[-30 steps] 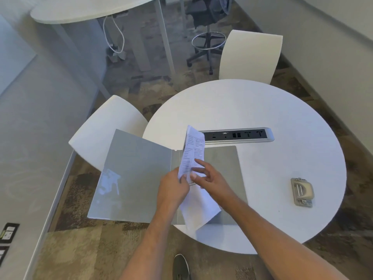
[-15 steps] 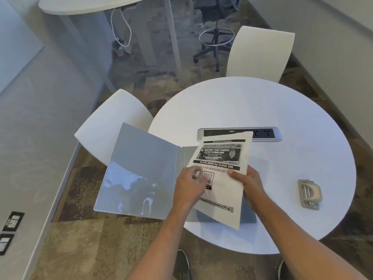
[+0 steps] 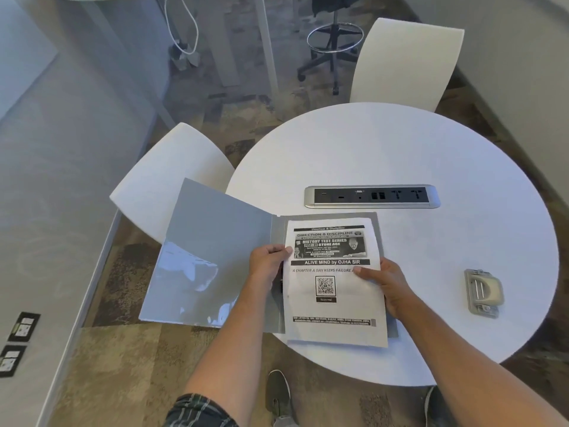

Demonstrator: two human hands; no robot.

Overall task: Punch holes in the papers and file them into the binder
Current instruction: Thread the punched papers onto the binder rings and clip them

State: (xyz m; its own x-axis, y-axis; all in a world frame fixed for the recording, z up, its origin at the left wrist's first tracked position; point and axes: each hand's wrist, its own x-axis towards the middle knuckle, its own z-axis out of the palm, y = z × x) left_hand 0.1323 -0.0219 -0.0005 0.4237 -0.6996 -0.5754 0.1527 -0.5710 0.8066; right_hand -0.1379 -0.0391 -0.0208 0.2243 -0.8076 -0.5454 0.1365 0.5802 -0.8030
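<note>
Papers (image 3: 334, 315): lying on the open binder's (image 3: 215, 251) right half, likely being lined up with its rings.
Left hand (image 3: 267, 266): fingers pinch the sheets' left edge.
Right hand (image 3: 388, 283): fingers clamp the right edge, steadying.
Hole punch (image 3: 483, 292): aside on the bench (image 3: 400, 155).

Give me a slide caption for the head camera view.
Both hands settle printed papers into an open binder.

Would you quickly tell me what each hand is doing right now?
Left hand: gripping the papers at their left edge.
Right hand: gripping the papers' right edge.
</note>
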